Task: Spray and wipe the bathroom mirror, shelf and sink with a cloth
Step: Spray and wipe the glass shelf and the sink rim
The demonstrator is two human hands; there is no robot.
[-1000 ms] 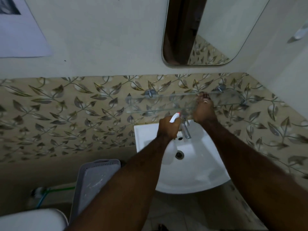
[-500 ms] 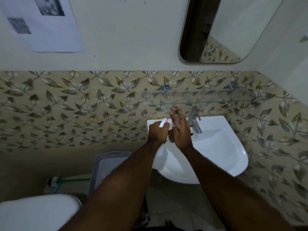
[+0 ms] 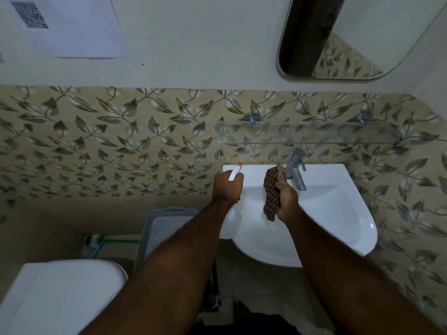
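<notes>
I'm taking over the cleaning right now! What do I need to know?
Left hand: gripping the spray bottle over the sink's back left corner.
Right hand: holding the checked cloth bunched up above the basin, just left of the tap.
The glass shelf sits above the tap, the mirror higher up.
Done: can't tell what has been wiped.
Left: the sink at least; check the shelf and mirror.

I'm looking down into a small home bathroom: a white wall-hung sink with a chrome tap, a glass shelf below a rounded mirror, leaf-patterned tiles, and what seems to be a toilet lid at lower left, though dim light blurs it.
</notes>
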